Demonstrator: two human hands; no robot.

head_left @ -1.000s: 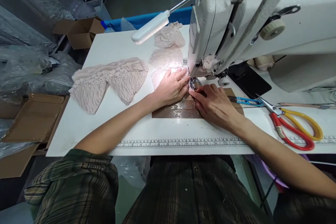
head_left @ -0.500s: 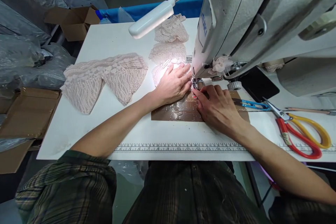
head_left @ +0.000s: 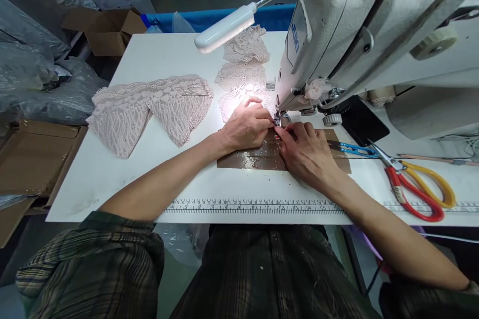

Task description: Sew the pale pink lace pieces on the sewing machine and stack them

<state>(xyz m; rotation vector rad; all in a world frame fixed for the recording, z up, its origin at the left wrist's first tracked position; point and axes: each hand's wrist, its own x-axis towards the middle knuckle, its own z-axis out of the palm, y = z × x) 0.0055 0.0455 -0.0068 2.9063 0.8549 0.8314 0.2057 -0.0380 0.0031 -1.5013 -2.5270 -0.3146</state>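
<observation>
My left hand (head_left: 249,124) has its fingers curled and drawn together at the edge of a pale pink lace piece (head_left: 243,77), just left of the presser foot (head_left: 282,119). Close on the right of the foot, my right hand (head_left: 309,152) pinches with thumb and forefinger; whatever lies between them is hidden. The lace stretches away from my left hand toward the back of the table in folds. Above both hands stands the sewing machine head (head_left: 318,35). Beneath them lies a brown taped sheet (head_left: 247,159).
A stack of lace pieces (head_left: 149,109) lies at the left. Scissors (head_left: 415,184), blue snips (head_left: 355,148) and a black phone (head_left: 364,119) lie at the right. A lamp (head_left: 224,29) hangs over the lace. A printed ruler (head_left: 254,206) runs along the front edge.
My left hand's fingers, spread flat on the lace before, are now curled in near the presser foot. My right hand stays by the foot. The whole view has shifted slightly.
</observation>
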